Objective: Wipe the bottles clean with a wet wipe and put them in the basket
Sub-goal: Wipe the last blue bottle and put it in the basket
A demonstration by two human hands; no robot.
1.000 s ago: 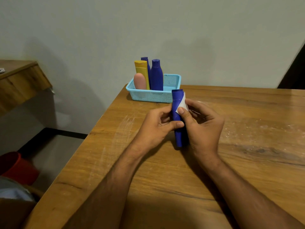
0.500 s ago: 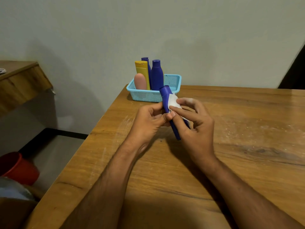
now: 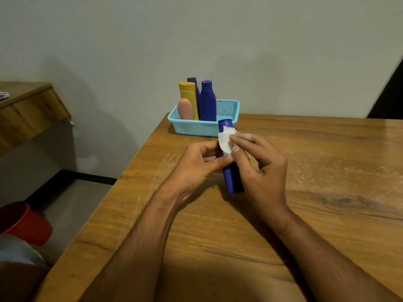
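Note:
A dark blue bottle (image 3: 232,178) stands almost upright above the wooden table (image 3: 305,214), held between both hands. My left hand (image 3: 196,166) grips its middle with thumb and curled fingers. My right hand (image 3: 259,171) pinches a white wet wipe (image 3: 225,139) against the bottle's upper part. Behind them a light blue basket (image 3: 226,110) sits at the table's far left corner. It holds a yellow bottle (image 3: 188,94), a pink bottle (image 3: 185,109) and two dark blue bottles (image 3: 207,101), all upright.
The table's left edge runs diagonally from the basket toward me. Beyond it, on the floor, stands a red bucket (image 3: 24,223). A wooden counter (image 3: 28,110) juts out at the left. A pale wall rises behind the basket.
The bottle tilted left half a second ago and now stands nearly upright again. My right hand has shifted the wipe up along the bottle's top.

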